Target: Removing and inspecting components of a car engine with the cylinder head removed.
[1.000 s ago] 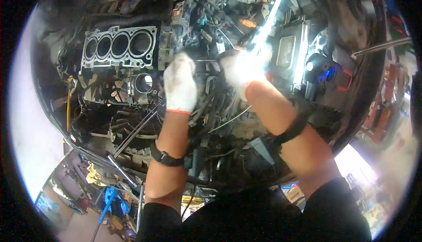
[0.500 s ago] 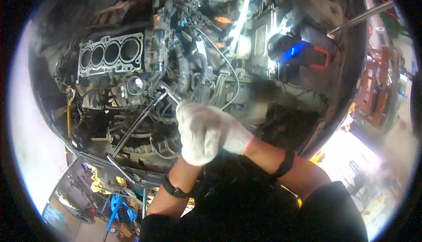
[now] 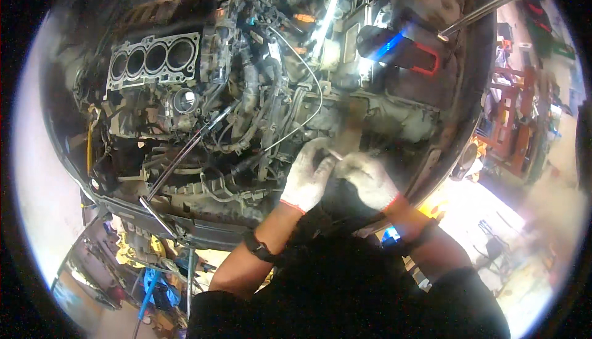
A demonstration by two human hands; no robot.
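Observation:
Both my hands wear white knit gloves and are close together over the front of an open engine bay. My left hand (image 3: 308, 175) has its fingers curled, with the thumb toward the other hand. My right hand (image 3: 368, 179) is closed just beside it, its fingertips blurred. A short, thin pale piece (image 3: 336, 154) shows between the fingertips of both; its kind is too small to tell. To the left, a long metal bar tool (image 3: 185, 151) slants across the engine, apart from my hands. Behind it lies the engine block (image 3: 154, 61), its row of round cylinder bores exposed.
A thin pale cable (image 3: 319, 89) loops beyond my hands. Several orange-tipped parts (image 3: 303, 18) sit farther back. A lit work lamp (image 3: 398, 49) with a red edge rests at the right, near a metal rod (image 3: 490, 9). The car's front edge (image 3: 203, 234) runs along the near left.
My hands were stacked together around a metal-shafted tool by the long bar. They have moved right and separated slightly, and that tool no longer shows there. The view has shifted a little.

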